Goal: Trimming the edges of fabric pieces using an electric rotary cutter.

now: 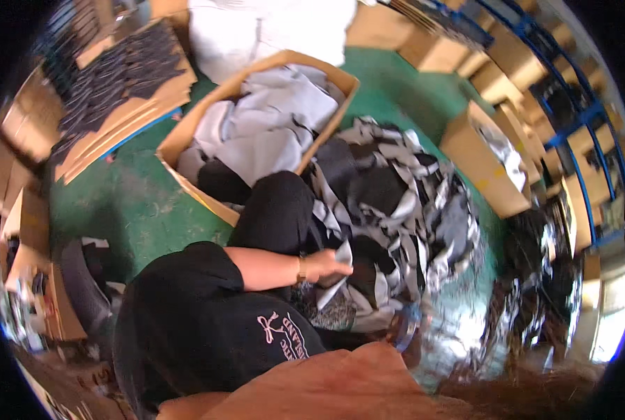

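My left hand [326, 266], with a watch on its wrist, is closed around a piece of light grey cloth [337, 288] in front of my knee. Its fingers press the upper edge, and the strip hangs below them. Beyond the hand lies a big loose heap of black and grey fabric scraps [403, 199]. A dark, blurred shape at the lower right of the heap may be my right hand [405, 329]; its fingers cannot be made out. Across my knee stands a cardboard box [186, 183] full of large grey cloth pieces [274, 119].
White sacks [270, 31] stand behind the box. Flattened cardboard with dark strips on it [127, 77] lies at the left. An open carton [484, 161], blue shelving [592, 115] and shiny black plastic bags [529, 294] line the right. The floor [148, 199] is green.
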Demonstrator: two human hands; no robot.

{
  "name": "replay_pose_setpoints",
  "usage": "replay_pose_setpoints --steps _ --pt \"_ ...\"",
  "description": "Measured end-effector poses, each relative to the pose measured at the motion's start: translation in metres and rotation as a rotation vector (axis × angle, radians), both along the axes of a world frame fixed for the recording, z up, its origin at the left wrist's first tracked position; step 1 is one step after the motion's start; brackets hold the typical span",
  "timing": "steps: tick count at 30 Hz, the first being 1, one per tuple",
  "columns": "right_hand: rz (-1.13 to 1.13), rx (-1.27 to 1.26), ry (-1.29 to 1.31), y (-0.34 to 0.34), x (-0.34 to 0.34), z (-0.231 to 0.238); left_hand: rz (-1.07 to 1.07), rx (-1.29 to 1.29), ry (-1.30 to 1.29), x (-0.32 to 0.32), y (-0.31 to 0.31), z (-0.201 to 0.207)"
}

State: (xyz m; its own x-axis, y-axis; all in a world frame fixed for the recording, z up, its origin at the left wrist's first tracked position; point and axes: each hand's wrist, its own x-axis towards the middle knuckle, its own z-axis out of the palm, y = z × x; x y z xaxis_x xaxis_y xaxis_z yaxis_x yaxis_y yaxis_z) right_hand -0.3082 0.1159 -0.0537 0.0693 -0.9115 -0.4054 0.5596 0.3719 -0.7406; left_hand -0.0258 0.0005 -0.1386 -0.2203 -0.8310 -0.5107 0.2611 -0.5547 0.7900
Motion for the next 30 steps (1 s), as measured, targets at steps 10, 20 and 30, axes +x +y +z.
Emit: replay_pose_setpoints --steps 10,20,30 --pt "0.080 -0.076 -0.062 -0.018 -0.004 -0.033 -0.240 -0.089 -0.544 -0.017 0.011 -0.069" --pt "0.068 -0.080 -0.109 -0.012 0.000 -0.021 -0.351 -0.016 -0.600 -0.015 0.004 -0.066" --pt "0.066 -0.058 -0.097 -0.013 -0.004 -0.034 -0.312 -0.010 -0.619 -0.018 0.000 -0.068"
